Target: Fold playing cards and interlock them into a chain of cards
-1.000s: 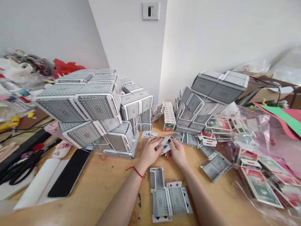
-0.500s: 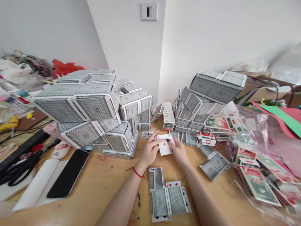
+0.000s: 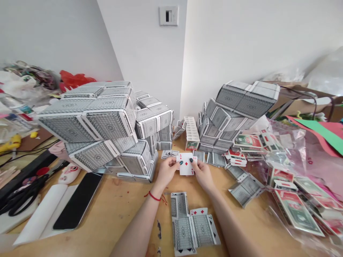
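Note:
Both my hands hold playing cards (image 3: 186, 168) up over the middle of the table, an ace of diamonds facing me and the edge of a 2 showing at its right. My left hand (image 3: 167, 170) pinches the left edge with the thumb on the face. My right hand (image 3: 203, 172) grips the right edge the same way. Between my forearms lie several folded cards (image 3: 183, 232), mostly backs up, joined in an L shape. A black-and-white card (image 3: 170, 154) lies just behind my left hand.
Tall stacks of card-covered blocks stand left (image 3: 107, 125) and right (image 3: 233, 117). Between them is a row of card boxes (image 3: 191, 132). At left lie a phone (image 3: 77, 201), scissors (image 3: 26, 189) and a glue gun (image 3: 10, 142). Card packs (image 3: 297, 210) in plastic fill the right side.
My left hand has gone from fingers laid across the card's face to pinching its left edge. The cards have turned slightly and now sit squarer between both hands.

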`<state>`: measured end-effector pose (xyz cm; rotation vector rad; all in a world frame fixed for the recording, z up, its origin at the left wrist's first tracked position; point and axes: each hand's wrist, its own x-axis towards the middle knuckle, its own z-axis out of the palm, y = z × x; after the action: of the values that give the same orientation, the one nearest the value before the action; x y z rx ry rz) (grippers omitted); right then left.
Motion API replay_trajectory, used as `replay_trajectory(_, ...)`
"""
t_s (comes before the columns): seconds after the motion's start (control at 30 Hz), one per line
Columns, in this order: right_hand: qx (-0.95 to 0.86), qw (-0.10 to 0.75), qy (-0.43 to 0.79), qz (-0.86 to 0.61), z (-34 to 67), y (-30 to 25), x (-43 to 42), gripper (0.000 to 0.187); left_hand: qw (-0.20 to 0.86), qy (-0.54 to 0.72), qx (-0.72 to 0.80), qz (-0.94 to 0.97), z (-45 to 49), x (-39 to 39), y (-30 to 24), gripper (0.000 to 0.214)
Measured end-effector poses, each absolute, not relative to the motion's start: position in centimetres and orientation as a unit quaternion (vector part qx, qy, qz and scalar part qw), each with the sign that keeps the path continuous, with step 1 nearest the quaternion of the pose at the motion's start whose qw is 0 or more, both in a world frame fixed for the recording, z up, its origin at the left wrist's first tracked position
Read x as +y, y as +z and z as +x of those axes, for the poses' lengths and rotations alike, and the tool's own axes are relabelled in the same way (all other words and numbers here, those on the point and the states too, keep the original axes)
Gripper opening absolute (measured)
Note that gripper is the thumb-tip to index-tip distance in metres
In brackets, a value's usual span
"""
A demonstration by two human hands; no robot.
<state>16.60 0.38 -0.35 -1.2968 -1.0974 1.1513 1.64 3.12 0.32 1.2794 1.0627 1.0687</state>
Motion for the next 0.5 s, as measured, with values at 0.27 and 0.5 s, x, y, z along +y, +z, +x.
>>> replay_trajectory(0.27, -0.474, 0.528, 0.491, -0.506, 16.91, -0.39, 0.44, 0.043, 0.535, 0.462, 0.469, 0.53, 1.64, 3.2, 0.02, 0.015)
replay_trajectory(0.5, -0.482, 0.521, 0.498, -0.498, 16.92, -0.26, 0.45, 0.041, 0.53, 0.459, 0.484, 0.524, 1.8, 3.03, 0.64, 0.019)
